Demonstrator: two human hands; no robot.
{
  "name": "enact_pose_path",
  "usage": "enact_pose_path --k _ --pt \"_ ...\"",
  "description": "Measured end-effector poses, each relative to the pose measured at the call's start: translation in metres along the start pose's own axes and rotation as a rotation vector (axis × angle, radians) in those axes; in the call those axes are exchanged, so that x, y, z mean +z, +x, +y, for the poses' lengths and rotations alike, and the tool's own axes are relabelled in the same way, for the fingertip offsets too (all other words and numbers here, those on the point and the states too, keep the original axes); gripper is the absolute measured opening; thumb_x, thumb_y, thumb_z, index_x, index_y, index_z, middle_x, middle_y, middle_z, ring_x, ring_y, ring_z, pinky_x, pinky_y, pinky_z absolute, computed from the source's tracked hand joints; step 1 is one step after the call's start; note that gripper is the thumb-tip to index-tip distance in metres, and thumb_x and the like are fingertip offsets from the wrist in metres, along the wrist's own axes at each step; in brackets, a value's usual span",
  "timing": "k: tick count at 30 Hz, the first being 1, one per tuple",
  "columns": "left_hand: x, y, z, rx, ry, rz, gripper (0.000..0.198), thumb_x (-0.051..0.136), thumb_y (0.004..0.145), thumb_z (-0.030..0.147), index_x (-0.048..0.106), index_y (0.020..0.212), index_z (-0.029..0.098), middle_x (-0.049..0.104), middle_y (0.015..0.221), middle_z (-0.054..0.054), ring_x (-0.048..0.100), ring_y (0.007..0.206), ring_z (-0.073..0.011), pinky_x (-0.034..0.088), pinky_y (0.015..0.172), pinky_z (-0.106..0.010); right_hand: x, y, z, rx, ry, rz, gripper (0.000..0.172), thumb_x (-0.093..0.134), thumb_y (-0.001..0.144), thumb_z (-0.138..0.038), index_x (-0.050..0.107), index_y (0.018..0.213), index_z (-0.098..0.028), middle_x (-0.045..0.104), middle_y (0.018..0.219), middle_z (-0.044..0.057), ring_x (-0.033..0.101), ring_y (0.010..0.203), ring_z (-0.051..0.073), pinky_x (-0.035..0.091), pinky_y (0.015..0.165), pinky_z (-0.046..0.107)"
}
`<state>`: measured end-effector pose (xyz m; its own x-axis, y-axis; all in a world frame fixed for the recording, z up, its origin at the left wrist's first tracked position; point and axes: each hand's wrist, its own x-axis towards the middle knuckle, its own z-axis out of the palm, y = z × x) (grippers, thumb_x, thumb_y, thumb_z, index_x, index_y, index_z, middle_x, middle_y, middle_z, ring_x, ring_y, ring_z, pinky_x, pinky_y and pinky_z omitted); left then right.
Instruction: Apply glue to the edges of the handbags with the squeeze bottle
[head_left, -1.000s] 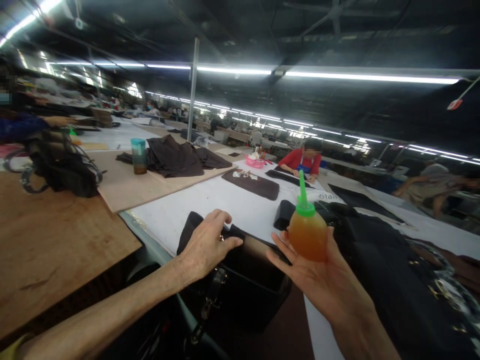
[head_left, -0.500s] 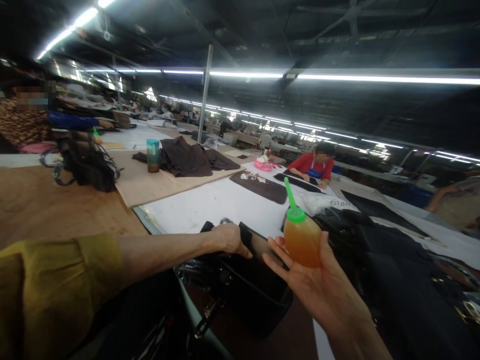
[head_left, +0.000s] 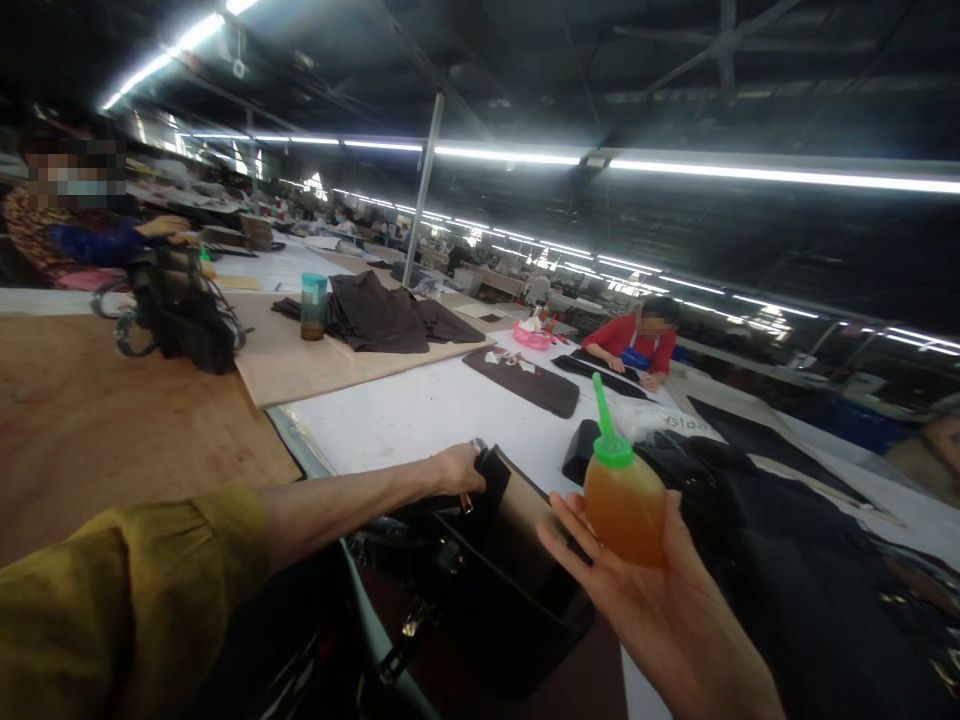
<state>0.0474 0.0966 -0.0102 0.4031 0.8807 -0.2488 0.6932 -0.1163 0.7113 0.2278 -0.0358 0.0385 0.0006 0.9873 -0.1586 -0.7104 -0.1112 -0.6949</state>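
My right hand (head_left: pixel 660 600) cradles a squeeze bottle (head_left: pixel 624 510) of amber liquid; its green cap and long nozzle point up, tilted a little left. A black handbag (head_left: pixel 517 600) lies open before me, its lighter inner side showing. At the bag's far left corner my left hand (head_left: pixel 456 470) is closed, and a shiny metal fitting (head_left: pixel 478 444) sticks out by its fingers. What exactly those fingers pinch is partly hidden. A metal clasp (head_left: pixel 412 622) hangs from a short strap on the bag's near side.
More black bags (head_left: pixel 787 560) are piled at the right. Ahead are a brown panel (head_left: pixel 525 382), a pink basket (head_left: pixel 531 336), dark cloth (head_left: pixel 375 315) and a teal-topped cup (head_left: pixel 313 308). Another black bag (head_left: pixel 184 310) stands left. Co-workers sit at the far left and across the table.
My left hand has shifted at the bag's corner, and a small brownish metal piece now shows below its fingers. The bottle stays in my right hand. The view has turned slightly left.
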Motion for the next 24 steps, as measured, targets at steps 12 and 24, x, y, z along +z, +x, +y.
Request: enact_pose_path --k 12,24 --pt "-0.021 0.011 -0.018 0.209 -0.627 -0.180 0.031 0.066 0.066 0.039 0.065 0.079 0.011 0.065 0.067 -0.002 0.058 0.058 -0.0123 0.048 0.060 -0.023 0.003 -0.010 -0.017 -0.033 0.151 0.263 0.049 0.064 0.078 -0.052 0.060 0.104 -0.011 0.062 0.100 0.019 0.053 0.110 0.036 0.043 0.089 0.060" --pt "-0.091 0.008 0.072 0.310 0.184 -0.320 0.027 0.071 0.056 0.038 0.068 0.071 0.015 0.056 0.049 0.003 0.050 0.044 -0.0110 0.039 0.044 -0.020 -0.023 -0.041 -0.024 -0.228 -0.280 0.326 0.046 0.080 0.064 -0.037 0.063 0.101 -0.016 0.069 0.088 0.012 0.063 0.063 0.016 0.052 0.050 0.018"
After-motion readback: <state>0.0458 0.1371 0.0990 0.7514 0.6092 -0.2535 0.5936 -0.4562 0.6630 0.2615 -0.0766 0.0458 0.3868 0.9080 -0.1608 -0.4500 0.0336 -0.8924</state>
